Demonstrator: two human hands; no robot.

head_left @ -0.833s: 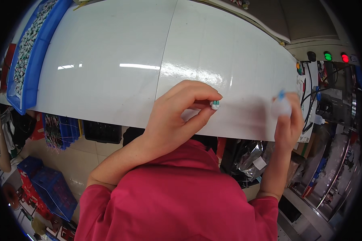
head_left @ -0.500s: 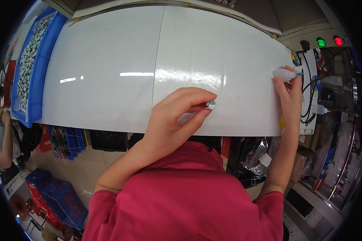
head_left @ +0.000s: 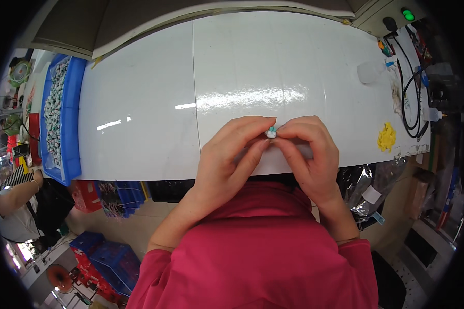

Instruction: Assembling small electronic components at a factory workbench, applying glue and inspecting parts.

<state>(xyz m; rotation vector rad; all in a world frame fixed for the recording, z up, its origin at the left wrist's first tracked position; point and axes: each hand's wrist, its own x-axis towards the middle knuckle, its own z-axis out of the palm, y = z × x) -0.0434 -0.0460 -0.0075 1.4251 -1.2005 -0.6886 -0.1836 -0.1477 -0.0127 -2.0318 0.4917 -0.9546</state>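
Above the near edge of the white surface (head_left: 139,129): small white-and-teal part (head_left: 271,133), pinched between both hands. Likely light, stiff, easily dropped; best held by its sides. Left hand (head_left: 231,154) and right hand (head_left: 309,154) closed on it, fingertips meeting, wrists bent inward. Blue tray (head_left: 75,129) at left edge; yellow scrap (head_left: 386,137) at right.

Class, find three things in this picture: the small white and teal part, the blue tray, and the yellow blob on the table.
small white and teal part (head_left: 271,133), head view, its white tip between both hands' fingertips
blue tray (head_left: 73,123), head view, its right rim
yellow blob (head_left: 386,137), head view, its middle
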